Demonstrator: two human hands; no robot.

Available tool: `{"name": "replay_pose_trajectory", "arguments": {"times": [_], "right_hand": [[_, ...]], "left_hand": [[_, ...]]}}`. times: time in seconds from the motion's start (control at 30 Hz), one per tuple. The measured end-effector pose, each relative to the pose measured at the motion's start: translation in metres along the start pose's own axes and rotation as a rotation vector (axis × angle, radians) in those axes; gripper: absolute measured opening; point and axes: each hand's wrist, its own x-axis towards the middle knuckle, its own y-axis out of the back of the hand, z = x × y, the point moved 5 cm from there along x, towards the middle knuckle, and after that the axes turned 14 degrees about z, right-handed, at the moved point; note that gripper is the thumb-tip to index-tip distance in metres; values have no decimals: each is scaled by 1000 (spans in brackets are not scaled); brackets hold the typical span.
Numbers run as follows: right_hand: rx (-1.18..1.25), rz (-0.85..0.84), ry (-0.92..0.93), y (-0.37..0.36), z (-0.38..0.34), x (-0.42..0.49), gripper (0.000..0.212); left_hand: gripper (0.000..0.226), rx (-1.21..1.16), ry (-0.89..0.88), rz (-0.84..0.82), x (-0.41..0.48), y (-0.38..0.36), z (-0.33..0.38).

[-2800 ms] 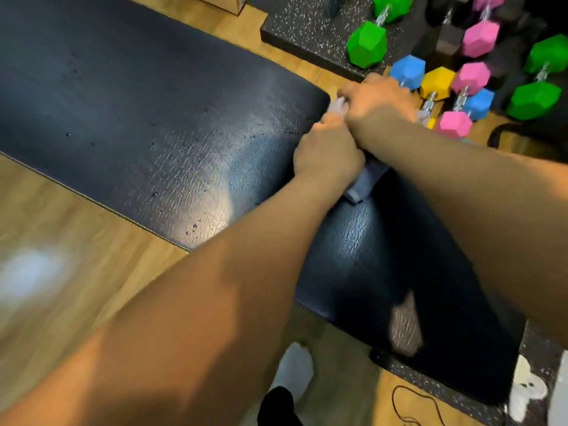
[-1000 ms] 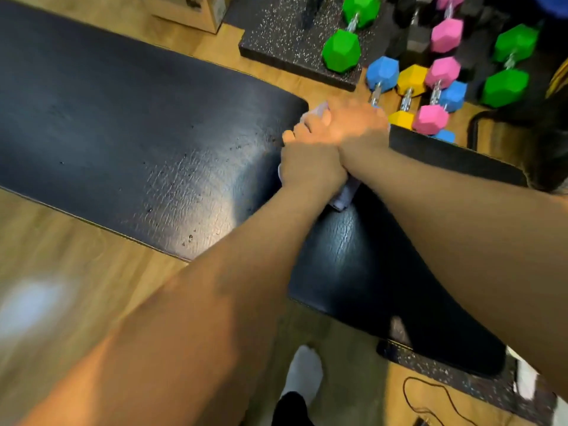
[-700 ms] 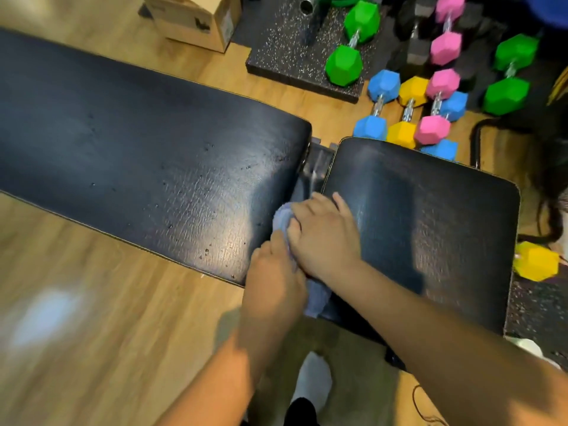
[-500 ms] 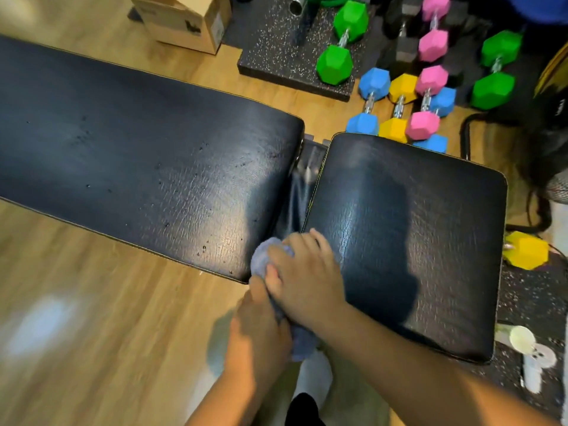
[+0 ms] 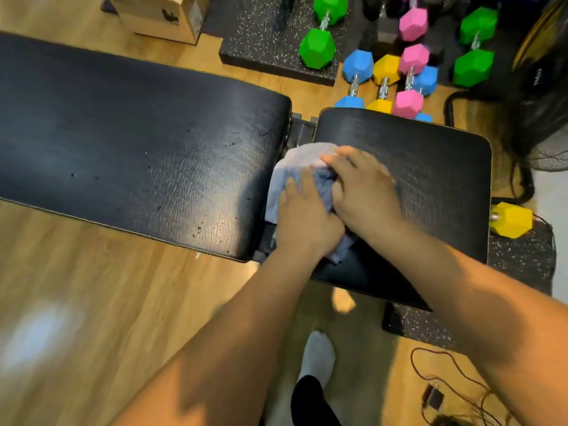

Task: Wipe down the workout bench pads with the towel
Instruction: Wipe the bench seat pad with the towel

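Note:
A black workout bench fills the view, with a long back pad [image 5: 138, 158] on the left and a shorter seat pad [image 5: 436, 167] on the right. A light blue-grey towel [image 5: 295, 167] is bunched over the gap between the two pads. My left hand [image 5: 304, 219] grips the towel's near part. My right hand [image 5: 362, 192] presses on the towel at the seat pad's left edge, fingers curled into the cloth. Small dark specks dot the back pad near the gap.
Coloured hex dumbbells [image 5: 384, 75] lie on a speckled rubber mat [image 5: 261, 47] behind the bench. A cardboard box [image 5: 163, 16] stands at the back. A yellow dumbbell [image 5: 511, 219] lies right of the seat pad. Cables [image 5: 445, 392] trail on the wooden floor near my socked foot [image 5: 316, 358].
Both hands drew the towel from the far end of the gap to the near edge, then pushed it back up toward the middle. The towel now spreads wider.

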Motion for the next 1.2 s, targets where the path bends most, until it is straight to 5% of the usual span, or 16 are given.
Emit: {"name": "replay_pose_trajectory", "arguments": {"times": [0.23,0.37,0.5,0.67,0.87,1.03,1.2], "right_hand": [[197,-23,162,13,-43,-108,38],[156,56,36,12,-12,-68,39],[8,143,-173,29,72,-12,56],[-120,158,-103,53,154,6,57],[-125,208,-227,65,140,-56,49],[-112,196,-188,60,90,-133,37],[-121,117,-151,52,110,-96,40]], "left_hand": [[52,-135,124,-102,-104,46,-45],[78,106,-185,-22,-74,29,-14],[85,154,-344,-226,0,-33,66],[102,366,-648,-372,31,-106,140],[93,204,-708,-244,-28,-95,122],[96,230,-706,-321,-101,-61,72],[98,222,-735,-348,-61,-72,88]]}}
